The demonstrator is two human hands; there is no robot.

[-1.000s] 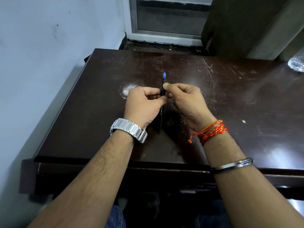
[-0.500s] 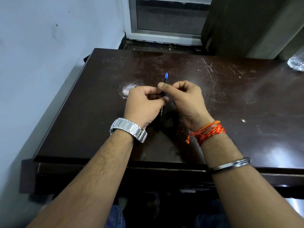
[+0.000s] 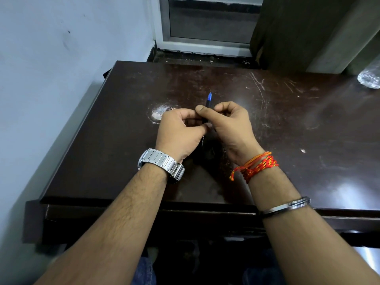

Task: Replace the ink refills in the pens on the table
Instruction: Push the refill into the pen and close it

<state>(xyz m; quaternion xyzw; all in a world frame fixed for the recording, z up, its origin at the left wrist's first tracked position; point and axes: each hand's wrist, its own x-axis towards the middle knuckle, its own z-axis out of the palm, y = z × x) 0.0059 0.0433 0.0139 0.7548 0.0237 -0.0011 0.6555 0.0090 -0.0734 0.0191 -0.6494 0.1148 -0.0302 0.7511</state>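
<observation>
Right now both hands are meeting over the middle of the dark brown desk (image 3: 287, 130), holding a single pen (image 3: 208, 102) between them just above its scratched top. The left hand (image 3: 181, 132) is curling its fingers round the lower part of the black barrel, while the right hand (image 3: 230, 124) is pinching the upper part, its thumb lying across the barrel. The pen is pointing away from the person and leaning slightly to the right, with its blue tip (image 3: 209, 97) sticking out beyond the fingers; some pale lettering is showing on the barrel below the left hand, too small to read. A silver metal watch (image 3: 162, 163) is sitting on the left wrist. Red and orange threads (image 3: 257, 165) are wrapping the right wrist, and a steel bangle (image 3: 287, 204) is circling the forearm further back. A pale worn patch (image 3: 158, 114) is showing on the desk just left of the left hand. Something clear and shiny (image 3: 370, 79) is lying at the far right corner, cut off by the frame. Behind the desk, a window frame (image 3: 205, 21) and a dark curtain (image 3: 298, 31) are standing against the wall.
</observation>
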